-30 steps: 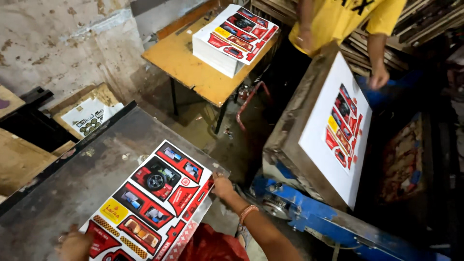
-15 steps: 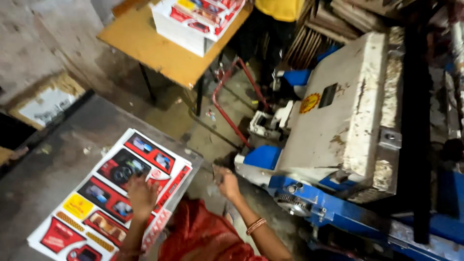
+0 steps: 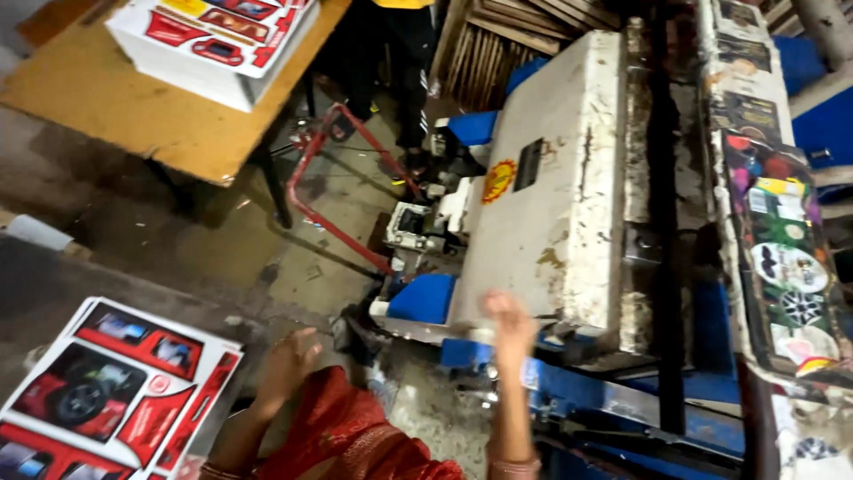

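Observation:
A stack of red-and-white printed card sheets (image 3: 115, 391) showing toy-car pictures lies on a grey metal table (image 3: 53, 284) at the lower left. My left hand (image 3: 286, 363) hovers just right of the stack's edge, fingers loosely curled, holding nothing. My right hand (image 3: 508, 322), blurred, is raised with fingers apart against the lower edge of the white, rust-stained machine plate (image 3: 555, 187), and holds nothing. Red cloth (image 3: 346, 436) covers my lap between my arms.
A wooden table (image 3: 142, 116) at the upper left carries another stack of printed sheets (image 3: 213, 40). A red metal frame (image 3: 324, 191) stands on the dirty floor. Another person's dark-trousered legs (image 3: 410, 80) are behind it. A blue machine base (image 3: 613, 396) and a colourful printed sheet (image 3: 782, 258) lie right.
The view has swung right toward the machine. My left hand has come off the printed sheets, and my right hand has risen from the table edge to the machine plate.

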